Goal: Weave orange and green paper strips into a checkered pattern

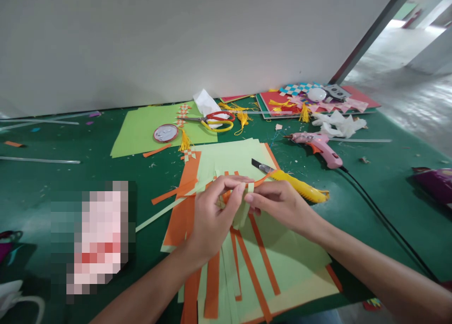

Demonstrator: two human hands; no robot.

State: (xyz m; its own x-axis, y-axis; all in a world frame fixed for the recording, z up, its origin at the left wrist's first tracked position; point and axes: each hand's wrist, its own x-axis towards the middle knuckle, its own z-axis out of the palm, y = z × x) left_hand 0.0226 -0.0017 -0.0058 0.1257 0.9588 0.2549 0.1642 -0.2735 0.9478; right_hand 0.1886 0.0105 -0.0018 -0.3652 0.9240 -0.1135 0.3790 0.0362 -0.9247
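Observation:
Both hands meet over a stack of light green and orange paper sheets (300,263). My left hand (215,211) pinches woven paper strips between thumb and fingers; part of the weave is hidden behind the fingers. From the other side, my right hand (278,197) grips the same strips by a folded light green paper strip (250,188). A long pale green strip (158,216) trails out to the left. Loose orange strips (252,272) lie on the sheets below the hands. Just beyond my right hand rests a yellow utility knife (300,185), its blade showing.
A pink glue gun (319,145) with a black cord lies right. Red-and-yellow scissors (217,120), a round tin (165,133) and yellow tassels (243,119) sit at the back. Clear glue sticks (42,160) lie left. A wall (158,41) closes the green table's far edge.

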